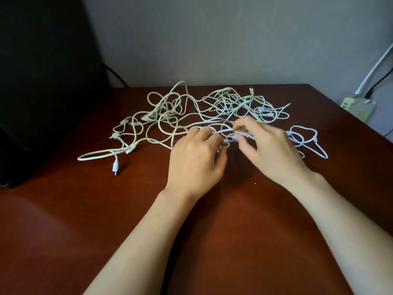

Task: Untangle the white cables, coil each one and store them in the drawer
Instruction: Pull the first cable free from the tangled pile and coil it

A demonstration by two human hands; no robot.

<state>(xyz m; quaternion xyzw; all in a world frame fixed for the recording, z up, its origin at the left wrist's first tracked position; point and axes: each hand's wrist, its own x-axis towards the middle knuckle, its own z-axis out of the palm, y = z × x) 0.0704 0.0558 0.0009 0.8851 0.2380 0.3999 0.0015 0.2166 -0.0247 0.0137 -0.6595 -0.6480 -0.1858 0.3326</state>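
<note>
A tangle of white cables (191,109) sprawls across the far half of the brown table (212,209). One loose plug end (115,167) lies at the tangle's near left. A brighter white cable (306,137) loops out at the right. My left hand (195,158) reaches into the near middle of the tangle, its curled fingertips on the strands. My right hand (268,150) is beside it and pinches a bright white strand (225,131) between thumb and fingers. No drawer is in view.
A large black object (42,81) stands at the table's left and back. A pale power strip (357,107) with a white and a black lead plugged in sits off the table's right edge. A grey wall runs behind.
</note>
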